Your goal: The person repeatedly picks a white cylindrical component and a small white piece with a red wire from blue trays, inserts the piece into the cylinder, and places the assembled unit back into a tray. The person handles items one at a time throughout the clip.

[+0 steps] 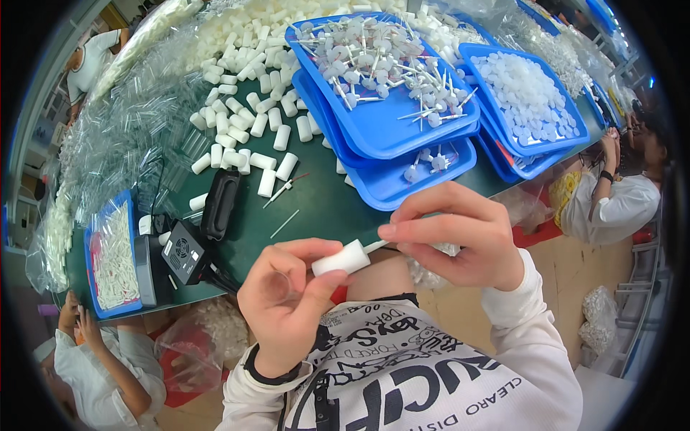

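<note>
My left hand is closed around a white cylinder, gripped between thumb and fingers. What looks like a clear plastic tube rests in the same palm. From the cylinder's right end juts a thin white stick. The fingers of my right hand are bent together at the outer end of this stick and seem to pinch it. Both hands are above my lap, at the near edge of the green table. Just beyond them lie a loose thin stick and a small white stemmed piece.
Stacked blue trays hold white stemmed parts; another blue tray holds translucent discs. White cylinders and clear tubes are heaped behind. A black case, a small black device and co-workers are nearby.
</note>
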Demonstrator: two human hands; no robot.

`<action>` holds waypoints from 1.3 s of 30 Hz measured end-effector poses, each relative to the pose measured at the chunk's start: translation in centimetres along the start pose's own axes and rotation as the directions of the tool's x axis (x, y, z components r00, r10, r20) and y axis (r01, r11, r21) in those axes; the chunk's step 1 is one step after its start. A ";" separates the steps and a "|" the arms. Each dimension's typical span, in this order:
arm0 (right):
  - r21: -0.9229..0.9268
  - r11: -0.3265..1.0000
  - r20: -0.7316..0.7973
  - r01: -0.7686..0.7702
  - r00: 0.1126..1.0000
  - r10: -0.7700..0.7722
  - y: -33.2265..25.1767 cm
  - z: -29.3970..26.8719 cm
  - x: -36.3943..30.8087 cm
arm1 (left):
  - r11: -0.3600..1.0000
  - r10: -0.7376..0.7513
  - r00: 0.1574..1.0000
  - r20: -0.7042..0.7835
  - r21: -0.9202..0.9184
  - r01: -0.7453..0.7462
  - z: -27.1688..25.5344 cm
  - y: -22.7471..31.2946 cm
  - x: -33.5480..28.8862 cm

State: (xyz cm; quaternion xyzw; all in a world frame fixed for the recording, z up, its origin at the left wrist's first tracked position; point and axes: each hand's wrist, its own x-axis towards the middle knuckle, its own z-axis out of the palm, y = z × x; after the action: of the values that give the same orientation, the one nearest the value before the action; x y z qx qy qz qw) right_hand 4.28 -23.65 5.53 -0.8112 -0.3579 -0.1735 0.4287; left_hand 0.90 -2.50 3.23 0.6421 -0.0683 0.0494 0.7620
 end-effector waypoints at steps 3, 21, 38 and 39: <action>0.281 0.947 -0.073 -0.155 0.981 0.182 -0.1 0.4 0.0 | 0.996 0.086 0.996 0.002 0.011 -0.086 -0.1 -0.5 0.1; 0.386 0.914 -0.012 -0.126 0.990 0.142 1.3 2.3 -1.4 | 0.986 0.146 0.987 0.068 0.076 -0.151 0.4 -1.3 -0.4; 0.445 0.850 0.064 -0.281 0.957 0.282 1.9 1.6 -1.3 | 0.797 -0.049 0.940 0.339 0.580 -0.168 0.8 -2.3 1.4; 0.398 0.879 0.048 -0.264 0.962 0.268 2.0 1.6 -1.2 | 0.793 -0.050 0.940 0.337 0.586 -0.168 0.6 -2.2 1.4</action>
State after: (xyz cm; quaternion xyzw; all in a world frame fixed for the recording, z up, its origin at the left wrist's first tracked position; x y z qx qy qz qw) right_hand 4.83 -23.63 2.81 -0.7470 -0.2693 -0.0393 0.6066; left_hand 2.62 -3.50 1.42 0.8482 -0.1978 -0.0172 0.4910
